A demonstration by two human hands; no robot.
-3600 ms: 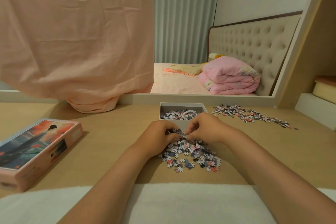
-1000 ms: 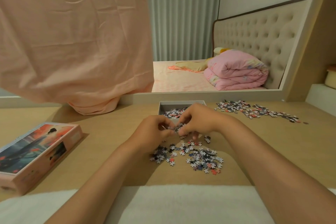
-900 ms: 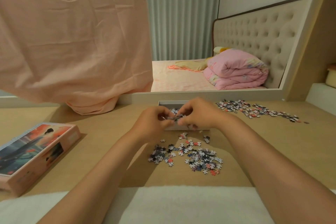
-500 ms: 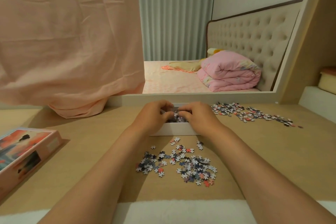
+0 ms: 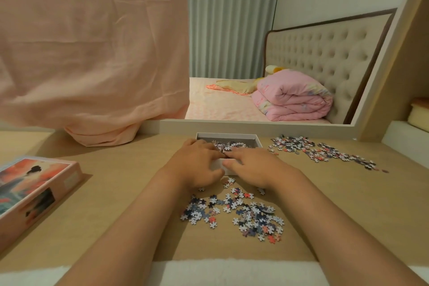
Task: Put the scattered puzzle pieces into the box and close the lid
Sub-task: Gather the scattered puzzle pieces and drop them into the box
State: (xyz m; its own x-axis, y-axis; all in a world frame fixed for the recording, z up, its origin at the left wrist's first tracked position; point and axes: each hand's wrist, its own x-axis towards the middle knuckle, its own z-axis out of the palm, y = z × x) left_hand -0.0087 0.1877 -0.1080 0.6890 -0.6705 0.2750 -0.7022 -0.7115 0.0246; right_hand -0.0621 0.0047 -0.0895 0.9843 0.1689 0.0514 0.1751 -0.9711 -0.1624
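Both my bare forearms reach forward over a pale wooden bench (image 5: pixel 116 193), and my hands meet at the near wall of a small open white box (image 5: pixel 257 140). The box stands toward the back edge of the bench, just in front of a pale ledge (image 5: pixel 255 124). My left hand (image 5: pixel 197 165) lies over the near rim with its fingers bent down into the box; I cannot tell whether they pinch anything. My right hand (image 5: pixel 253 167) is released, its fingers straight and pointing left along the same rim, its thumb at the outer face of that wall. Loose pieces (image 5: pixel 232 145) lie inside the box, just past my fingertips. A near heap (image 5: pixel 234 213) of puzzle pieces is spread on the bench between my forearms, just short of my wrists. A longer scatter (image 5: pixel 325 152) trails off to the right of the box, apart from it, thinning toward the right. The lid (image 5: pixel 34 183), printed with a picture, lies flat at the far left, well apart from the box and cut off by the picture's edge. Bare bench lies between the lid and my left forearm, and again right of my right forearm. A pink cloth (image 5: pixel 92 53) hangs at the back left, its lower fold on the bench, with a gap between it and the box. A soft white strip (image 5: pixel 232 271) runs along the near edge under my forearms. Beyond the ledge is a bed with a folded pink quilt (image 5: pixel 294 100).
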